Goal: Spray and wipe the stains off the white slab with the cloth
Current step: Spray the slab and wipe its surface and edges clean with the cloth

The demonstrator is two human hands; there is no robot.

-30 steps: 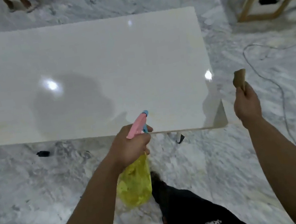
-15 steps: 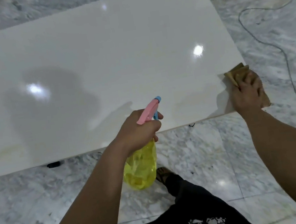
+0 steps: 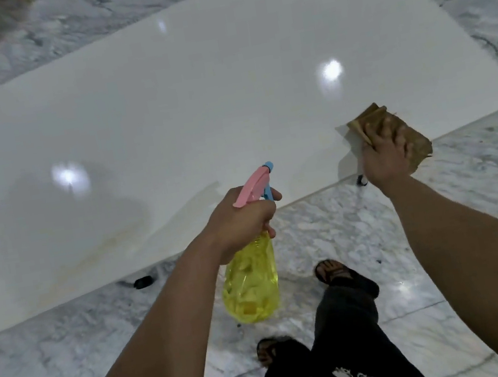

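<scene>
Cloth [image 3: 395, 132] now pressed under right hand [image 3: 386, 156] onto slab [image 3: 194, 99] near edge. Left hand [image 3: 239, 219] gripping spray bottle [image 3: 252, 282]. Wiping apparently started.

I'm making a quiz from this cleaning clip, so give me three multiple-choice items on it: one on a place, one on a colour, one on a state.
1. Where is the cloth?
A. on the slab near its front right edge
B. on the floor
C. draped over the bottle

2. What colour is the spray bottle's body?
A. white
B. yellow
C. red

3. What is the left hand doing?
A. hanging empty
B. pressing flat on the slab
C. gripping the spray bottle

Answers:
1 A: the right hand presses the brown cloth onto the white slab by that edge.
2 B: the spray bottle has a see-through yellow body under a pink and blue head.
3 C: the left hand is curled round the bottle's neck.
</scene>
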